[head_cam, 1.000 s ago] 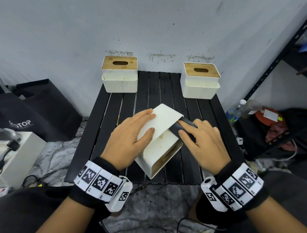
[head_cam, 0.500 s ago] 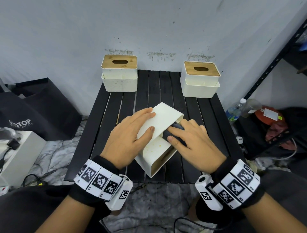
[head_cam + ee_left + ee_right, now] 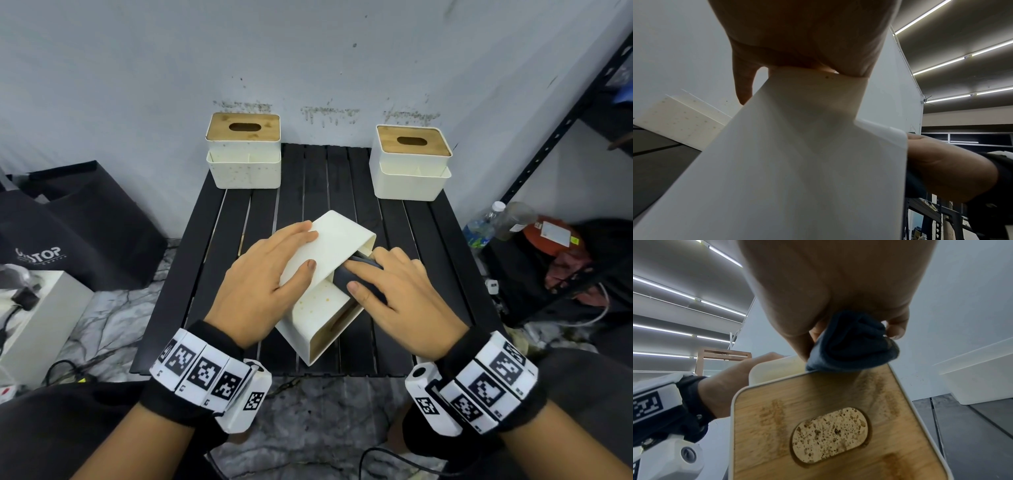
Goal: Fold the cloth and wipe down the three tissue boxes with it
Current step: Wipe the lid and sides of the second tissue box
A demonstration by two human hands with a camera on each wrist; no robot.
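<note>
White plastic with a wooden lid, the tissue box (image 3: 320,274) lies tipped on its side near the worktop's (image 3: 428,240) front edge. The left hand (image 3: 263,284) presses flat, fingers spread, on its upturned side. The right hand (image 3: 397,291) pinches the folded dark cloth (image 3: 356,274) against the box's right side; two more tissue boxes (image 3: 244,152) (image 3: 411,164) stand at the back corners.

Head view high, looking forward and down over the tabletop (image 3: 318,178), wrist views close, low, angled upward, all sharing the tipped tissue box (image 3: 329,246).

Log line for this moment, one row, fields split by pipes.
phase: wiping near tissue box, tipped on its side | left hand: steadies box | right hand: presses dark cloth on box | two far boxes: upright on table
</note>
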